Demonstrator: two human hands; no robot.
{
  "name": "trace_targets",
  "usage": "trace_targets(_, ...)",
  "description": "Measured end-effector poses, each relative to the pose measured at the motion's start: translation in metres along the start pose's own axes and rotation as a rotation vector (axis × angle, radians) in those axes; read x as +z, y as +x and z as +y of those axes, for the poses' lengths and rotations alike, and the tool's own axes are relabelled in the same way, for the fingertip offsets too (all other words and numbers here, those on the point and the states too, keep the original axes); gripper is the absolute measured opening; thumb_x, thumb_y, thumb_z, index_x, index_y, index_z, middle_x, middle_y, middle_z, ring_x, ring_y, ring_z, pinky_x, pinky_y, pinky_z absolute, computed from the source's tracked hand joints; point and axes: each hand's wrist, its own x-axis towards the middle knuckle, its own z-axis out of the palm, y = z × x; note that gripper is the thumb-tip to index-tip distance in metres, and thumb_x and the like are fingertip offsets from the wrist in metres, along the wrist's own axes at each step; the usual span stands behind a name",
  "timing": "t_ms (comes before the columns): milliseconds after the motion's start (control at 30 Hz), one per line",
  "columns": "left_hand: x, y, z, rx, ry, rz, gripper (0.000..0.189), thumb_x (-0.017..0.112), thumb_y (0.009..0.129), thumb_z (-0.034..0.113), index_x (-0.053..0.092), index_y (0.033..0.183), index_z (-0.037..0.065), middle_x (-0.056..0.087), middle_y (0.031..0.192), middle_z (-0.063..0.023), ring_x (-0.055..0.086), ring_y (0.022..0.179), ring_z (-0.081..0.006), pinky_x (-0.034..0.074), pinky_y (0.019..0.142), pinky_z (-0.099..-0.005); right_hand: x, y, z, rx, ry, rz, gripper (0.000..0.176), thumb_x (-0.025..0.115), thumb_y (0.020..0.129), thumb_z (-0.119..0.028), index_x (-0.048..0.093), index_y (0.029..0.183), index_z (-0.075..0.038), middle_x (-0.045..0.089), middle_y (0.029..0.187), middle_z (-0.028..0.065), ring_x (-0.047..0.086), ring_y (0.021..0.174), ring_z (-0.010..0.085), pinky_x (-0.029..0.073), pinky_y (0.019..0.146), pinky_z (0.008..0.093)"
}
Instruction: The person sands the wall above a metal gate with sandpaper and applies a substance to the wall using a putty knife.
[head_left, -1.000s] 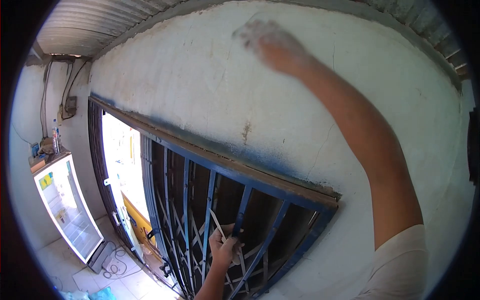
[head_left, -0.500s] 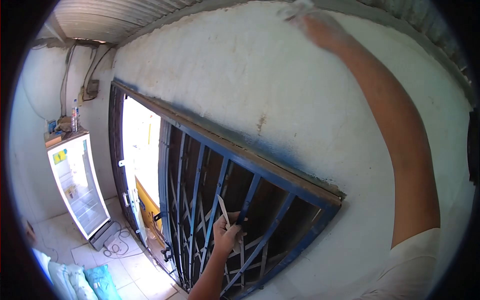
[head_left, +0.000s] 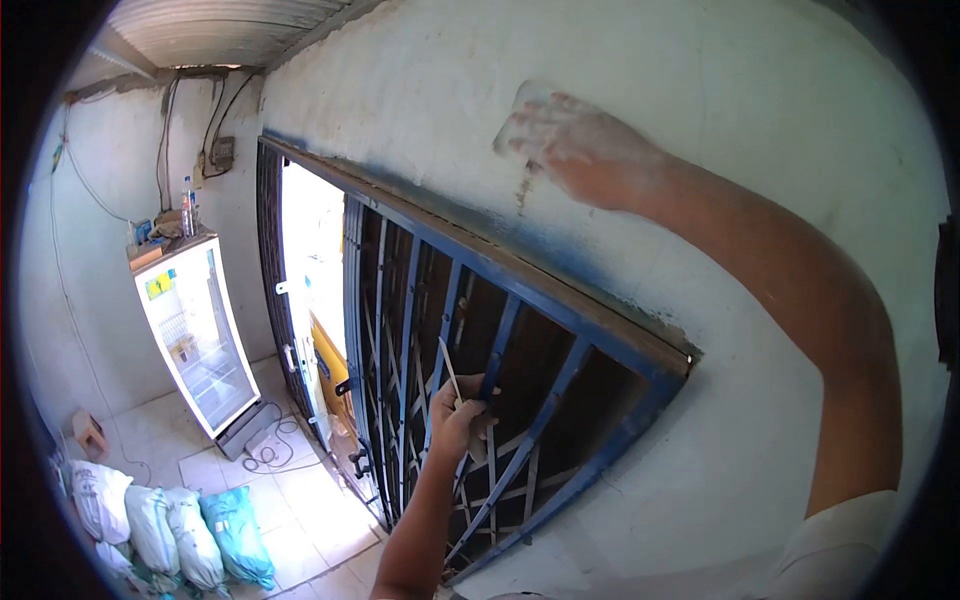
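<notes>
High on the white wall (head_left: 700, 270), my right hand (head_left: 580, 150) presses a flat, greyish pad (head_left: 513, 125) against the plaster, a little above a brown mark (head_left: 524, 192). The pad's exact kind cannot be made out. My left hand (head_left: 462, 420) is closed around a thin, flat-bladed tool (head_left: 449, 368), its blade pointing up. That hand is at a bar of the blue folding metal gate (head_left: 505, 340), below the gate's top frame.
A glass-door fridge (head_left: 200, 340) stands at the left with bottles (head_left: 188, 207) on top. Several filled sacks (head_left: 235, 535) lie on the tiled floor (head_left: 300, 500). A cable (head_left: 270, 455) coils near the fridge. Bright light comes through the doorway (head_left: 312, 230).
My right hand has moved down and left across the wall with the pad. My left hand stays at the gate bar. The view has shifted, showing more sacks at the lower left.
</notes>
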Motion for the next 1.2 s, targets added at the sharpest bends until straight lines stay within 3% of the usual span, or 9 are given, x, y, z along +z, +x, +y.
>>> trace_targets(233, 0.004, 0.000, -0.006, 0.056, 0.000, 0.017, 0.035, 0.049, 0.075, 0.000, 0.059, 0.108, -0.006, 0.068, 0.098, -0.0147, 0.057, 0.053, -0.0124, 0.057, 0.056, -0.0267, -0.071, -0.095, -0.040, -0.113, 0.203, -0.336, 0.034, 0.051, 0.099, -0.026, 0.061, 0.127, -0.008, 0.053, 0.141, 0.0106, 0.042, 0.138, 0.0229, 0.026, 0.120, 0.0412)
trace_targets(333, 0.009, 0.000, -0.006, 0.051, 0.013, 0.055, 0.035, 0.048, 0.075, -0.001, 0.059, 0.108, -0.006, 0.068, 0.098, -0.0147, 0.058, 0.054, -0.0124, 0.057, 0.057, -0.0263, -0.090, -0.128, -0.047, -0.089, 0.268, -0.295, 0.033, 0.052, 0.099, -0.026, 0.063, 0.124, -0.008, 0.056, 0.138, 0.0105, 0.043, 0.137, 0.0225, 0.027, 0.120, 0.0405)
trace_targets(433, 0.013, -0.001, -0.002, 0.042, 0.031, 0.056, 0.036, 0.049, 0.075, 0.000, 0.059, 0.109, -0.006, 0.068, 0.098, -0.0151, 0.054, 0.049, -0.0129, 0.057, 0.057, -0.0281, -0.096, -0.139, -0.052, -0.100, 0.256, -0.152, 0.029, 0.049, 0.100, -0.025, 0.066, 0.116, -0.008, 0.064, 0.122, 0.0057, 0.051, 0.126, 0.0184, 0.038, 0.113, 0.0357)
trace_targets(633, 0.011, 0.000, -0.005, 0.024, 0.057, 0.051, 0.037, 0.050, 0.076, 0.003, 0.058, 0.112, -0.005, 0.069, 0.103, -0.0146, 0.051, 0.046, -0.0124, 0.057, 0.059, -0.0294, -0.108, -0.097, -0.080, -0.062, 0.494, -0.376, 0.031, 0.052, 0.099, -0.030, 0.064, 0.117, -0.008, 0.069, 0.092, 0.0059, 0.065, 0.091, 0.0199, 0.052, 0.088, 0.0344)
trace_targets(700, 0.011, 0.000, -0.005, 0.021, 0.025, 0.043, 0.037, 0.050, 0.076, 0.002, 0.058, 0.112, -0.005, 0.069, 0.104, -0.0150, 0.051, 0.046, -0.0123, 0.057, 0.059, -0.0290, -0.126, -0.068, -0.094, -0.021, 0.511, -0.501, 0.032, 0.050, 0.100, -0.031, 0.064, 0.116, -0.007, 0.066, 0.076, 0.0059, 0.064, 0.070, 0.0193, 0.055, 0.071, 0.0341)
trace_targets(867, 0.013, -0.007, -0.007, 0.024, -0.056, 0.103, 0.028, 0.052, 0.080, 0.004, 0.058, 0.107, -0.003, 0.067, 0.096, -0.0124, 0.053, 0.049, -0.0141, 0.056, 0.061, -0.0290, -0.124, -0.014, -0.141, -0.006, 0.786, 0.105, 0.031, 0.048, 0.102, -0.027, 0.065, 0.102, -0.002, 0.068, 0.076, 0.0109, 0.069, 0.070, 0.0228, 0.056, 0.066, 0.0394)
trace_targets(1033, -0.043, -0.026, -0.018, 0.259, 0.179, 0.111, 0.047, 0.052, 0.095, 0.037, 0.051, 0.123, 0.000, 0.062, 0.111, -0.0120, 0.057, 0.084, -0.0195, 0.052, 0.081, -0.0336, -0.114, -0.028, -0.210, 0.183, 1.379, 0.267, 0.032, 0.049, 0.101, -0.029, 0.064, 0.114, -0.004, 0.070, 0.083, 0.0175, 0.071, 0.074, 0.0291, 0.056, 0.068, 0.0432)
trace_targets(1100, -0.055, -0.037, 0.003, 0.319, 0.267, 0.145, 0.059, 0.050, 0.097, 0.048, 0.047, 0.132, 0.000, 0.060, 0.119, -0.0126, 0.059, 0.101, -0.0217, 0.050, 0.091, -0.0352, -0.085, -0.052, -0.249, 0.271, 1.446, 0.397, 0.032, 0.050, 0.101, -0.027, 0.065, 0.112, -0.001, 0.068, 0.078, 0.0147, 0.068, 0.068, 0.0229, 0.054, 0.062, 0.0384)
trace_targets(1200, -0.048, -0.068, 0.049, 0.058, -0.198, 0.241, 0.069, 0.044, 0.098, 0.057, 0.045, 0.137, 0.000, 0.059, 0.118, -0.0102, 0.064, 0.094, -0.0183, 0.055, 0.078, -0.0306, -0.049, -0.101, -0.283, 0.643, 2.069, 0.310, 0.031, 0.051, 0.102, -0.023, 0.067, 0.109, 0.002, 0.065, 0.073, 0.0065, 0.060, 0.064, 0.0084, 0.049, 0.059, 0.0286)
